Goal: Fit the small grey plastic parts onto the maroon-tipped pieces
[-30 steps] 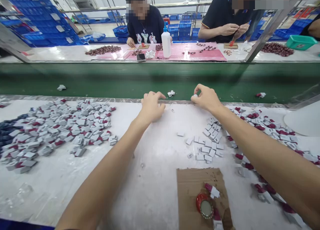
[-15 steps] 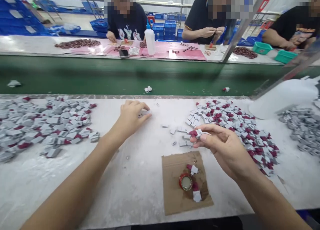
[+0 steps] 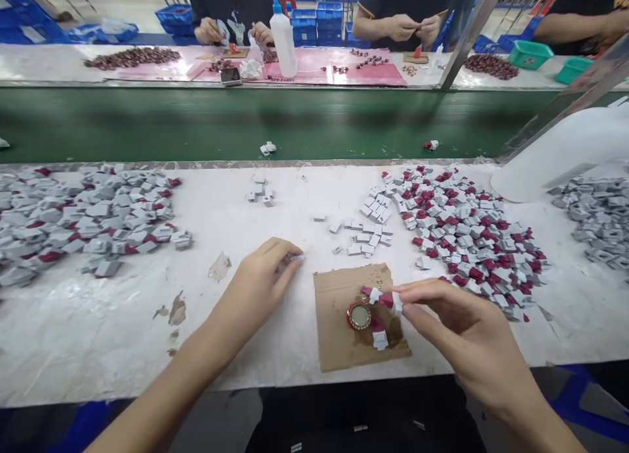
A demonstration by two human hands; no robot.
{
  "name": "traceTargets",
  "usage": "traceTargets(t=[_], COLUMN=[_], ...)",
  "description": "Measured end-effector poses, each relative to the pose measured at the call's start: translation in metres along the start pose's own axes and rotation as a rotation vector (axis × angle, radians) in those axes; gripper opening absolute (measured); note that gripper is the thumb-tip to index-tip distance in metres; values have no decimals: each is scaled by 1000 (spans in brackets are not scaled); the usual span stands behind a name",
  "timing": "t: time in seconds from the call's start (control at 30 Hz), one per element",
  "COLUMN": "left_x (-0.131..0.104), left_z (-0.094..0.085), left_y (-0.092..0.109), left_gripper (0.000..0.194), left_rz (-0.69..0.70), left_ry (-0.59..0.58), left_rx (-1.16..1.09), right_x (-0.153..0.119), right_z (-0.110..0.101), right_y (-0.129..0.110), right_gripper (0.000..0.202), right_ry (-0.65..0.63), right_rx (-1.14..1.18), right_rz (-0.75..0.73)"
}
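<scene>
My right hand [image 3: 462,335] pinches a small maroon-and-white plastic piece [image 3: 396,303] over the right side of a cardboard square [image 3: 339,348]. On the cardboard sit a bottle cap [image 3: 360,316] with a red rim, a maroon-and-white piece [image 3: 380,339] below it and another piece [image 3: 374,295] close to the held one. My left hand [image 3: 263,282] is closed at the thumb and forefinger, left of the cardboard. A tiny pale bit shows at its fingertips, too small to name. Loose white blocks [image 3: 368,236] lie just beyond the cardboard.
A pile of maroon-and-white pieces [image 3: 472,236] spreads to the right, grey parts [image 3: 599,217] beyond it. Grey-and-maroon pieces [image 3: 88,217] cover the left. A white bottle [image 3: 550,151] leans at right. Across the green conveyor [image 3: 196,122], several co-workers sit at another table.
My left hand has moved from the small white blocks toward the cardboard, leaving those blocks in view. My right hand has brought its piece down over the cardboard. The camera view has tilted downward.
</scene>
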State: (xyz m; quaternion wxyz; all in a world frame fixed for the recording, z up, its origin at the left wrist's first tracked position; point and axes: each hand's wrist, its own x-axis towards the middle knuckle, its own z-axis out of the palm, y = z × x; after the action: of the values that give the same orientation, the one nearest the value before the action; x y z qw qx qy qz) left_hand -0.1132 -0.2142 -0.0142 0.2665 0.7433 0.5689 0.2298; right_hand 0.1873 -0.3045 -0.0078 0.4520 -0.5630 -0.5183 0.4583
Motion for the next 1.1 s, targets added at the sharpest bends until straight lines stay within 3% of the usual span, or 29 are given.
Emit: traceTargets(t=[0.23,0.47,0.77,0.97,1.1], left_x=[-17,-23,-27,-29,-26], left_z=[1,6,7,8,16], left_y=[-4,-5,3,26,49], left_gripper=[11,18,12,10,17], left_rz=[-45,3,2,-82,-170], left_ry=[-19,-11,21,-56,-169], left_rx=[30,71,41,-296,-747], right_x=[-16,-15,-17,-14,-2], right_z=[20,21,21,18,16], right_y=[4,2,-1,-3,-3], right_gripper=[9,19,17,12,7], right_ry=[-38,-71,-74,-44,79], right_rx=[-125,-273,-277,-185,149], right_rz=[-168,-348,-294,-199,-30])
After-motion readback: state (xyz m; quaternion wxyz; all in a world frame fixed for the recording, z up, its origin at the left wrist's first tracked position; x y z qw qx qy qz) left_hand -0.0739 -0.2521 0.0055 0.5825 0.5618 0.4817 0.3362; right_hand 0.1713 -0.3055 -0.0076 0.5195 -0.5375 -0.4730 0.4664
